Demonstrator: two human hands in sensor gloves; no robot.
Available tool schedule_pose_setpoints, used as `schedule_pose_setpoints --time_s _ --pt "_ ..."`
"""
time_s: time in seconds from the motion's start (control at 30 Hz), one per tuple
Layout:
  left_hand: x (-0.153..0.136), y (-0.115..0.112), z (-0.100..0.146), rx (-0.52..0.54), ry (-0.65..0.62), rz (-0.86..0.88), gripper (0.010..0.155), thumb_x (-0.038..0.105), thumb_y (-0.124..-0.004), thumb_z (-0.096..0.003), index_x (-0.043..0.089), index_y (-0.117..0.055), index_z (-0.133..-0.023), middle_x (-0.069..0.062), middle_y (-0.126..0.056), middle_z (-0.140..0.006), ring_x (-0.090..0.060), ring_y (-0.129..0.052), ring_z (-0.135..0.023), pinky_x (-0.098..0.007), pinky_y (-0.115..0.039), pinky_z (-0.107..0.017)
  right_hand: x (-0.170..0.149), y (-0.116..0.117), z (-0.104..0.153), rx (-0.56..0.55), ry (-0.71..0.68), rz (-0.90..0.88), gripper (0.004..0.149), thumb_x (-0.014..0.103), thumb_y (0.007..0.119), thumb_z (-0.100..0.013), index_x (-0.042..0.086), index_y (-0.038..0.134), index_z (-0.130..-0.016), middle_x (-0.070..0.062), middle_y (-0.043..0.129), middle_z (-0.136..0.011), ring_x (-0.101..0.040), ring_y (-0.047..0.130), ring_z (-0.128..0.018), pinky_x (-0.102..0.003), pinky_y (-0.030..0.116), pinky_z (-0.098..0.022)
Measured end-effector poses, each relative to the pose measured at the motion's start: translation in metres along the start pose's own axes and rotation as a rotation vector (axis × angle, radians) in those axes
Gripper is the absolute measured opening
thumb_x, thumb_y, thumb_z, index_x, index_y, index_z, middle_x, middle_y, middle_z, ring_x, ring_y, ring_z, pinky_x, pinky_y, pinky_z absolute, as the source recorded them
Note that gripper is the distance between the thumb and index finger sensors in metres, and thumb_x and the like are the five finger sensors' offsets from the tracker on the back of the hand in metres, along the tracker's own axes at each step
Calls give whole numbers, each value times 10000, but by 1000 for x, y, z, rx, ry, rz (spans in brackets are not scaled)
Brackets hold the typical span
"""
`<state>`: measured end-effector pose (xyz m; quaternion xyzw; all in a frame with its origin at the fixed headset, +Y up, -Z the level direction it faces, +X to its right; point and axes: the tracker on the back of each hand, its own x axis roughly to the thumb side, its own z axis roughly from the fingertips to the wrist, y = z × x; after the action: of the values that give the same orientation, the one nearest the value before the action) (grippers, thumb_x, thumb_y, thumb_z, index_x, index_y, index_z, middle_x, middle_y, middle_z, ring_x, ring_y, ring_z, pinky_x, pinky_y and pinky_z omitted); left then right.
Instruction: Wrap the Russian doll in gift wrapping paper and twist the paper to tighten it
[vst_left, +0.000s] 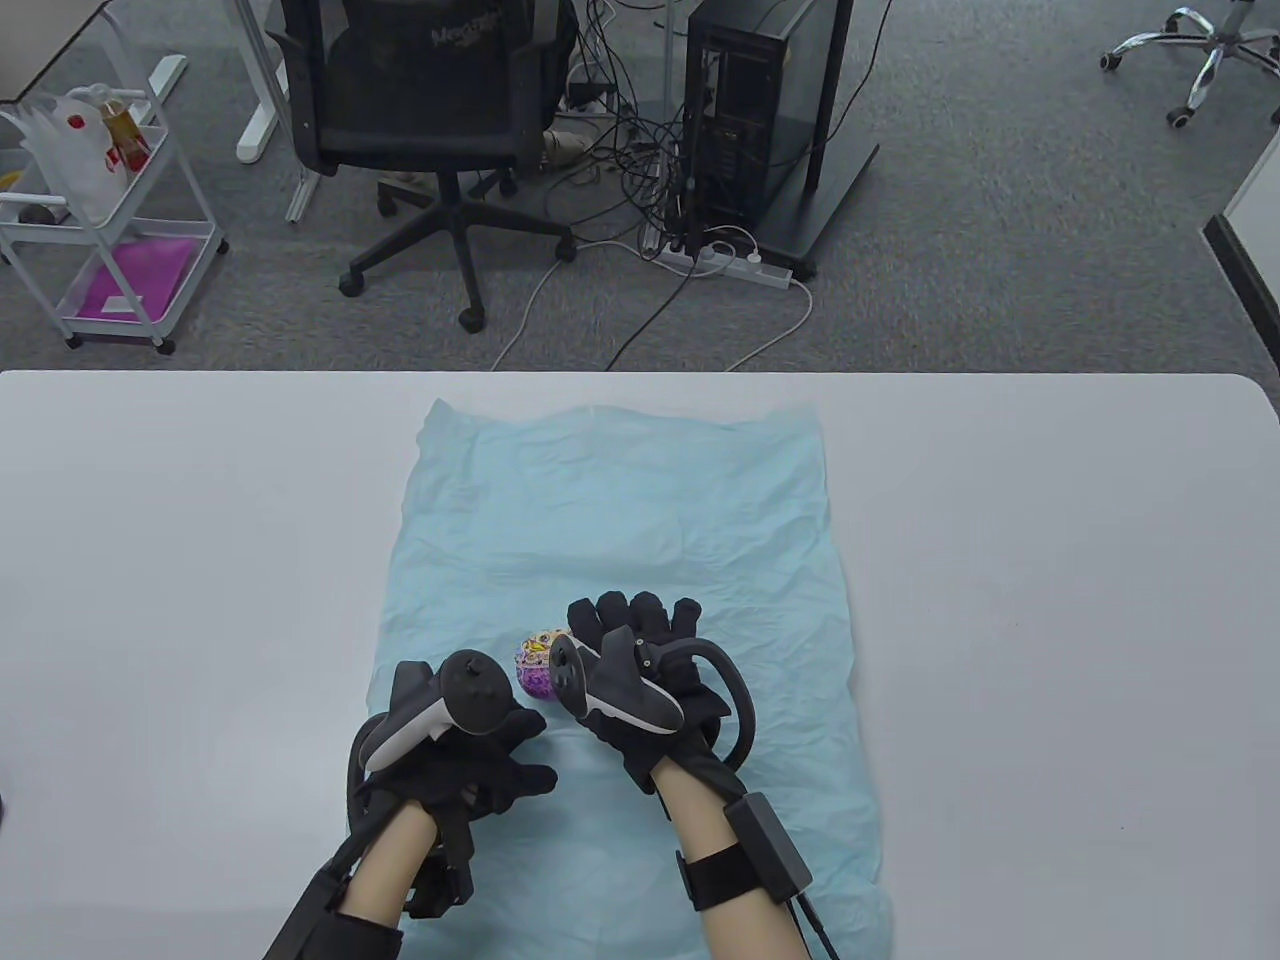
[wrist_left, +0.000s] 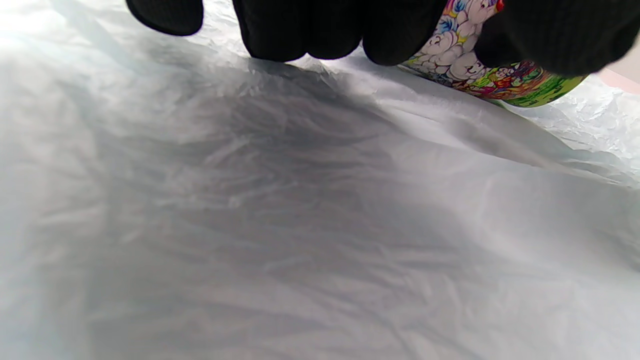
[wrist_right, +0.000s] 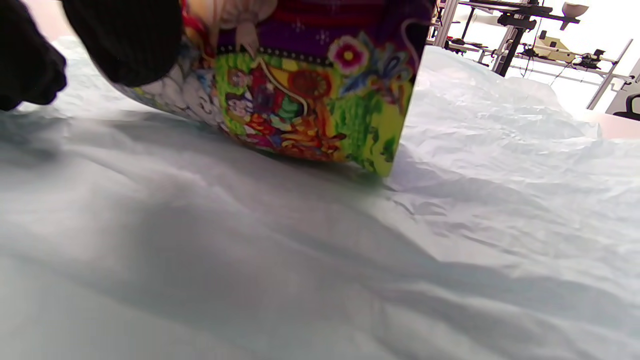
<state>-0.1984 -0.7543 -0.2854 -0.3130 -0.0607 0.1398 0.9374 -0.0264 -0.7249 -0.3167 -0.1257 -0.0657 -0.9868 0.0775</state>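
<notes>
Blue paper (vst_left: 620, 520) | painted doll (vst_left: 538, 664) | no legible writing

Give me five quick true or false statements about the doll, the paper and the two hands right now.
1. The Russian doll lies on the light blue wrapping paper. True.
2. The paper is already folded over the doll. False: it lies spread flat on the table.
3. The right hand is on the doll. True.
4. The doll sits at the paper's far edge. False: it is in the near half.
5. The left hand is off the paper. False: it is over it, beside the doll.
</notes>
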Motion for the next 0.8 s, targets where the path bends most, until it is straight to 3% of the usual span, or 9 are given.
schedule_pose_setpoints --time_s 0.23,0.4,0.57,0.8 --pt "3 9 10 52 -30 -30 750 644 -728 -310 397 -566 -999 84 -502 -1160 -233 -592 -1127 -582 -502 -795 -29 -12 26 -94 -50 -40 940 592 816 -392 305 253 -1088 -14 361 -1218 -348 477 -1145 -705 342 -770" --pt "-5 20 18 38 -44 -125 735 626 -743 -313 426 -566 -997 112 -507 -1166 -227 -572 -1142 -586 -473 -806 -86 -12 67 -114 -127 -37 887 551 819 -401 310 299 -1078 20 402 -1207 -316 519 -1140 -682 382 -780" --pt "-29 22 18 1 -57 -239 708 559 -804 -301 464 -606 -974 173 -524 -1166 -204 -522 -1171 -600 -399 -830 -135 21 96 14 -174 -35 798 491 847 -396 350 406 -1046 79 507 -1177 -265 576 -1132 -663 409 -785" --pt "-55 14 14 -39 -61 -365 778 504 -877 -254 597 -527 -942 373 -336 -1154 -66 -329 -1211 -535 -266 -882 -149 55 108 183 -220 -19 765 448 881 -374 394 467 -1016 134 553 -1159 -212 538 -1152 -628 389 -802"
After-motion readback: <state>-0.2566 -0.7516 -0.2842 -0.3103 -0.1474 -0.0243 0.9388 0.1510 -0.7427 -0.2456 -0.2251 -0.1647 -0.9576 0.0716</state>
